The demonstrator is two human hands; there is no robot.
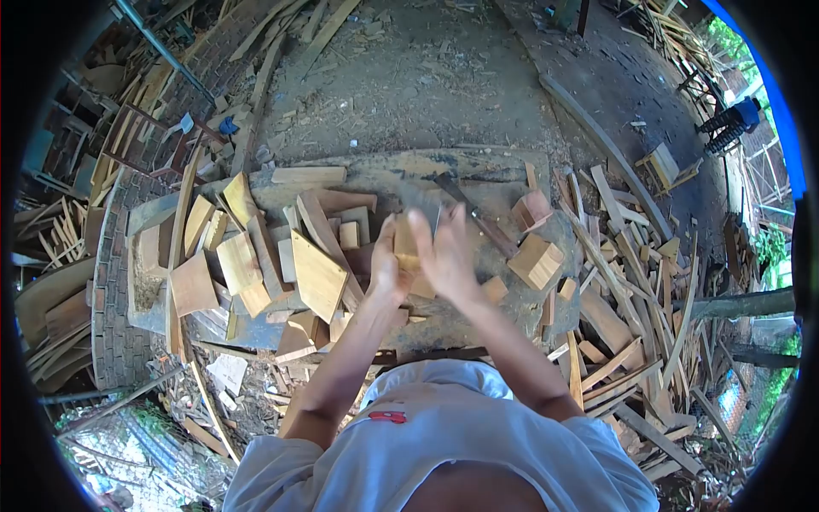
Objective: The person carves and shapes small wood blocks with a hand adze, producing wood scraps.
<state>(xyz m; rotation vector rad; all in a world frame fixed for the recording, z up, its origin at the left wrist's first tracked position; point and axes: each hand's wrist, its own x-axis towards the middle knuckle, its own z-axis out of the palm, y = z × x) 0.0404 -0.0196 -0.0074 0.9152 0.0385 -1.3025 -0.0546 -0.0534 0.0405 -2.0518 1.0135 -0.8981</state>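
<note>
Over the middle of the work table, my left hand [388,263] grips the side of a small wooden block [407,244], with its fingers pointing away from me. My right hand [448,258] is on the other side of the block, smeared by motion. Its thumb is raised, and a thin greyish shape near its fingers is too blurred to name. Just beyond that hand lies a long, dark, narrow piece [465,203], perhaps a tool. A cube-like block [536,261] sits to the right of my right hand. Left of my left hand rests a pale angular board [318,275].
The worn table [392,166] bears several wood offcuts, mostly on its left. Piled scrap wood [631,299] crowds its right side. A brick edge [107,282] runs along the left. Dirt ground with chips [401,85] stretches beyond the table.
</note>
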